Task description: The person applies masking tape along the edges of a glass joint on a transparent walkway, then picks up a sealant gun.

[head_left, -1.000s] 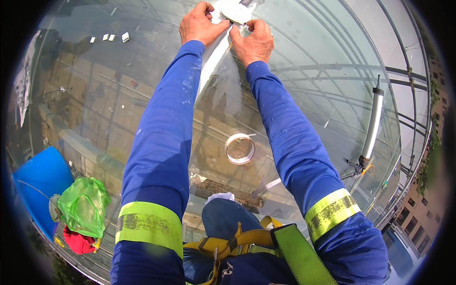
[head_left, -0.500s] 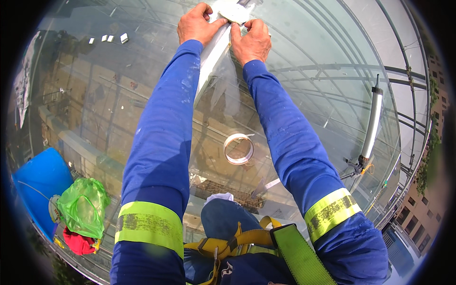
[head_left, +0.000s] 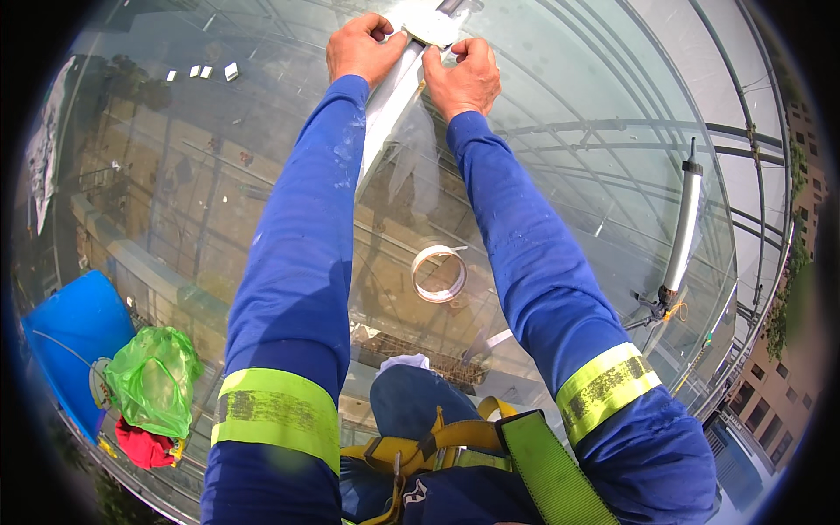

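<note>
My left hand [head_left: 363, 45] is at the left near edge of a round white disc [head_left: 429, 26], its fingers curled and its thumb pointing in at the rim. At the right near edge is my right hand [head_left: 465, 79], thumb and bent fingertips close together beside the rim. Anything thin between the fingertips is too small to make out. The disc sits at the far end of a white strip [head_left: 391, 109] that runs over the glass panel [head_left: 262, 166]. Nearer to me, a roll of tape [head_left: 439, 296] lies flat on the glass with a short tail loose.
A caulking gun [head_left: 687, 227] lies on the glass at the right. At the lower left are a blue container [head_left: 74, 332], a green plastic bag [head_left: 153, 376] and a red cloth [head_left: 144, 444]. Several small white pieces [head_left: 231, 72] sit at the far left. Curved metal framing shows at the right.
My left thumb has drawn slightly to the left along the disc's edge. My right hand has come a little nearer to me. More of the disc's near rim shows.
</note>
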Demonstrator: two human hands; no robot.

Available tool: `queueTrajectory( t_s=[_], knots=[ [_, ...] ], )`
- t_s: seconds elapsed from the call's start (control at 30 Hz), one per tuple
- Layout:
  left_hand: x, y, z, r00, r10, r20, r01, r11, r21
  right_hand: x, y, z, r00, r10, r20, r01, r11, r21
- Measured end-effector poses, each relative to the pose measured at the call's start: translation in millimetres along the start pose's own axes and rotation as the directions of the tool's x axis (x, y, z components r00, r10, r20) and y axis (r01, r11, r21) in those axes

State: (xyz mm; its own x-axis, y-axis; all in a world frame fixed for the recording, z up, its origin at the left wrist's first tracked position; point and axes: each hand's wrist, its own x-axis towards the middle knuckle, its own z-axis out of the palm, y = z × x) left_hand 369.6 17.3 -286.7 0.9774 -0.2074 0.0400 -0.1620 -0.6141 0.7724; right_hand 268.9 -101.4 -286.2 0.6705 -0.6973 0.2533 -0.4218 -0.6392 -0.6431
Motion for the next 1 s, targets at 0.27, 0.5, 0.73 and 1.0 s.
queueTrajectory(
  t_s=[0.27,0.5,0.73,1.0],
  knots=[
    [-10,10,1,0.993,0.105,-0.055,-0.093,0.976,0.198,0,-1,-1,0.999,-0.035,-0.02,0.035,0.999,-0.011],
    [-38,18,18,0.998,0.046,-0.053,-0.042,0.997,0.071,1,6,-1,0.996,-0.006,-0.087,0.019,0.988,0.151],
    [-51,42,42,0.995,-0.048,-0.092,0.064,0.982,0.179,3,8,1,0.997,0.009,-0.079,0.01,0.973,0.23],
    [-58,45,37,0.998,-0.037,0.043,0.03,0.99,0.141,2,13,0,0.994,0.012,-0.112,0.017,0.966,0.258]
  ],
)
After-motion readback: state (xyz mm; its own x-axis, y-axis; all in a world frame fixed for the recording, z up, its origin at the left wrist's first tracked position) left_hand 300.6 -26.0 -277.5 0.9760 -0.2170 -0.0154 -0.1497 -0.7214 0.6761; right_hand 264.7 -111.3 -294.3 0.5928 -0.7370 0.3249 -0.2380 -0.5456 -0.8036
